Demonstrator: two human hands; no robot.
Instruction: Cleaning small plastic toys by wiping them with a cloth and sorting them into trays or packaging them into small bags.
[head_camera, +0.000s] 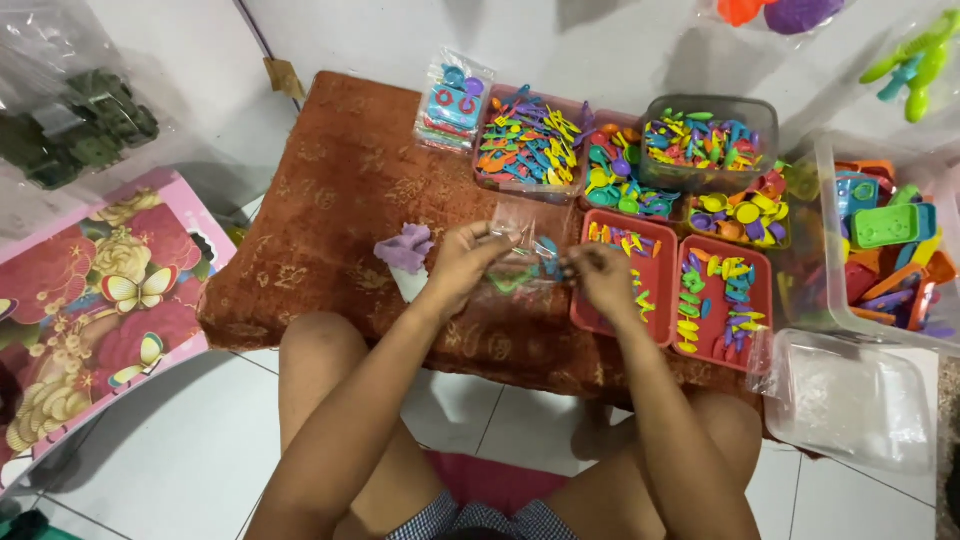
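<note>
We see the left hand (462, 258) and the right hand (603, 277) each pinching an edge of a small clear plastic bag (520, 255) with colourful toy pieces inside, held between them just above the low table draped in a rust-brown patterned cloth (330, 200). Just left of the left hand lies a purple plastic toy piece (405, 247). At the cloth's far edge stands a sealed clear packet of blue and red toy items (453, 100). Beside it sit pink trays heaped with bright plastic toy cutlery (528, 145), and two red trays holding sorted small pieces (722, 300) lie under the right hand's side. A large clear plastic tub of bigger toys (885, 235) stands at the right, its clear lid (855, 400) near it. A pink floral box with butterflies (95, 300) lies on the white tiled floor (180, 460) at left.
</note>
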